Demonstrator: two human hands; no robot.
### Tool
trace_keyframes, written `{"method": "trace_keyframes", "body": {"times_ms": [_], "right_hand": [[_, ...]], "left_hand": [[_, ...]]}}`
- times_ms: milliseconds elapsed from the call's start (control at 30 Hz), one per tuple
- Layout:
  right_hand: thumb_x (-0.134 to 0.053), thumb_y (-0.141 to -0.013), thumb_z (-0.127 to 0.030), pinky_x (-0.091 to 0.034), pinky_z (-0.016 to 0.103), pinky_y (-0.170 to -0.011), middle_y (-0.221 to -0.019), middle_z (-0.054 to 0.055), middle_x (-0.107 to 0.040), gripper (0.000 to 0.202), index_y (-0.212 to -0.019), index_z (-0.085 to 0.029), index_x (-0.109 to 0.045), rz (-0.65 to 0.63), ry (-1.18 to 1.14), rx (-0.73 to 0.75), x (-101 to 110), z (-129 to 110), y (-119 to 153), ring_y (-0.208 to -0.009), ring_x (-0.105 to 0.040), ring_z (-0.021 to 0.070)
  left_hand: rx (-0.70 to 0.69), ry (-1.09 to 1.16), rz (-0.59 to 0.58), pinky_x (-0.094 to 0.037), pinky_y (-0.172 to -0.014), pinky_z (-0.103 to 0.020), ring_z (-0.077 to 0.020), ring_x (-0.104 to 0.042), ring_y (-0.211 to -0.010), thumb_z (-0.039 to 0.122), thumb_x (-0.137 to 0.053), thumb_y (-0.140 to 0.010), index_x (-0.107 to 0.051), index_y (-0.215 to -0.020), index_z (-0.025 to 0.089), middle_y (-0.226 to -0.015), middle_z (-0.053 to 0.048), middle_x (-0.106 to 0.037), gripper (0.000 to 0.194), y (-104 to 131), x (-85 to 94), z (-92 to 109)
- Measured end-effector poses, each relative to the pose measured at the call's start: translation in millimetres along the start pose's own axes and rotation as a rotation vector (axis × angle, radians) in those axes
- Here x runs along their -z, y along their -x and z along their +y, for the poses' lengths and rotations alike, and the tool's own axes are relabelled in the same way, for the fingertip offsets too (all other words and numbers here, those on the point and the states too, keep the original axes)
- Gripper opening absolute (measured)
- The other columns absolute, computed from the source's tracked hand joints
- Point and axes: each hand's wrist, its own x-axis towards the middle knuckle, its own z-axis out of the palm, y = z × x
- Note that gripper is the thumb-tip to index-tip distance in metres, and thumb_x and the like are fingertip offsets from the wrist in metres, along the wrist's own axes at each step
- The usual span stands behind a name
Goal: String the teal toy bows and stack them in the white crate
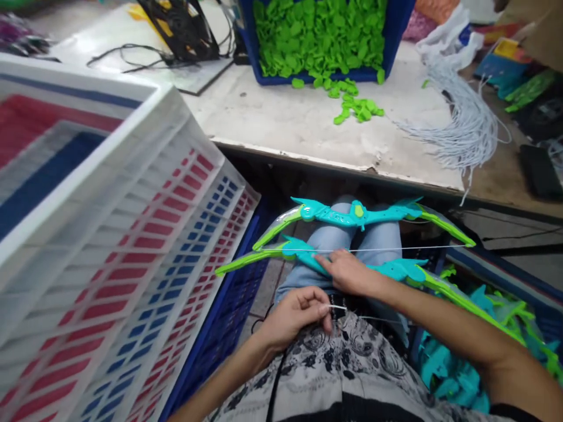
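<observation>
My left hand [303,313] pinches the end of a white string [338,307] just above my lap, left of centre. Across my thighs lies a turquoise and green toy bow [398,269], and my right hand [347,271] rests on its middle with the index finger stretched along it. Beyond it, nearer my knees, sits a second turquoise and green bow [338,217] with a white string pulled straight between its tips. The near bow's string runs right from my lap and is partly hidden by my forearm.
Stacked plastic crates [176,193] rise at the left. On the worktable [281,126] are a blue bin [258,73] of green pieces [316,38], some spilled, and a bundle of white strings [472,126]. More turquoise and green parts [457,369] fill a container at lower right.
</observation>
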Motion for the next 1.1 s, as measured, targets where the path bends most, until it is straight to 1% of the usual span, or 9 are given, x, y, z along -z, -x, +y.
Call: {"method": "trace_keyframes", "body": {"times_ms": [100, 167, 267, 333, 433, 567, 667, 800, 1100], "right_hand": [[-0.058, -0.073, -0.016, -0.049, 0.031, -0.072, -0.09, 0.007, -0.072, 0.057, -0.129, -0.019, -0.056, -0.131, -0.239, 0.012, 16, 6, 5, -0.075, -0.066, 0.0219], [-0.056, -0.072, -0.015, -0.049, 0.034, -0.081, -0.089, 0.004, -0.074, 0.053, -0.124, -0.023, -0.06, -0.172, -0.353, 0.022, 20, 9, 7, -0.077, -0.067, 0.0211], [-0.053, -0.072, -0.013, -0.041, 0.046, -0.1, -0.098, 0.003, -0.074, 0.054, -0.124, -0.025, -0.061, -0.104, -0.456, 0.012, 18, 13, 14, -0.087, -0.067, 0.0221], [-0.052, -0.07, -0.013, -0.041, 0.047, -0.1, -0.101, 0.002, -0.073, 0.056, -0.125, -0.025, -0.061, -0.032, -0.528, -0.044, 14, 18, 22, -0.087, -0.066, 0.0218], [-0.05, -0.068, -0.014, -0.052, 0.035, -0.08, -0.087, -0.003, -0.073, 0.058, -0.124, -0.024, -0.063, -0.038, -0.682, -0.14, 10, 28, 35, -0.071, -0.064, 0.0189], [-0.048, -0.065, -0.016, -0.049, 0.027, -0.059, -0.075, -0.004, -0.071, 0.059, -0.121, -0.021, -0.065, -0.08, -0.859, -0.224, 6, 36, 46, -0.058, -0.056, 0.0163], [-0.049, -0.064, -0.017, -0.048, 0.027, -0.056, -0.07, -0.004, -0.069, 0.059, -0.121, -0.021, -0.066, -0.076, -0.899, -0.264, 4, 35, 47, -0.056, -0.054, 0.016], [-0.049, -0.064, -0.019, -0.048, 0.028, -0.059, -0.074, -0.002, -0.07, 0.061, -0.123, -0.019, -0.065, -0.092, -0.905, -0.281, 3, 34, 45, -0.059, -0.054, 0.0169], [-0.048, -0.066, -0.022, -0.049, 0.031, -0.065, -0.09, 0.0, -0.073, 0.064, -0.129, -0.016, -0.06, -0.137, -0.874, -0.29, 2, 35, 45, -0.066, -0.058, 0.0189]], "left_hand": [[-0.052, 0.024, 0.04, -0.033, -0.047, -0.019, -0.0071, -0.046, -0.044, 0.046, -0.078, -0.066, -0.059, -0.071, 0.015, -0.05, 0.002, -0.057, 0.038, 4, 5.6, 1], [-0.098, 0.042, 0.111, -0.026, -0.045, -0.019, -0.0053, -0.039, -0.044, 0.046, -0.081, -0.062, -0.059, -0.067, 0.014, -0.048, 0.004, -0.05, 0.039, 9, 8.6, 3], [-0.263, 0.106, 0.359, -0.027, -0.048, -0.019, -0.0051, -0.037, -0.047, 0.045, -0.083, -0.058, -0.061, -0.064, 0.013, -0.048, 0.005, -0.045, 0.039, 20, 14.6, 13], [-0.423, 0.143, 0.594, -0.028, -0.048, -0.019, -0.0053, -0.037, -0.047, 0.043, -0.083, -0.057, -0.064, -0.065, 0.014, -0.048, 0.005, -0.045, 0.036, 26, 22.5, 24], [-0.618, 0.121, 0.886, -0.026, -0.045, -0.019, -0.0049, -0.035, -0.045, 0.039, -0.082, -0.056, -0.067, -0.068, 0.014, -0.047, 0.006, -0.046, 0.032, 28, 41.0, 43], [-0.703, -0.003, 1.082, -0.025, -0.042, -0.018, -0.0044, -0.035, -0.043, 0.038, -0.079, -0.056, -0.069, -0.07, 0.013, -0.049, 0.005, -0.05, 0.03, 16, 67.7, 62], [-0.754, -0.092, 1.153, -0.031, -0.045, -0.019, -0.0064, -0.042, -0.046, 0.038, -0.075, -0.059, -0.07, -0.072, 0.013, -0.052, 0.003, -0.055, 0.027, 4, 79.3, 68], [-0.795, -0.101, 1.158, -0.039, -0.052, -0.02, -0.0086, -0.05, -0.053, 0.036, -0.073, -0.064, -0.071, -0.074, 0.014, -0.057, 0.003, -0.059, 0.024, -4, 82.7, 68], [-0.855, -0.024, 1.14, -0.04, -0.056, -0.02, -0.0086, -0.052, -0.057, 0.034, -0.072, -0.069, -0.071, -0.077, 0.015, -0.06, 0.003, -0.061, 0.021, -14, 84.5, 60]]}}
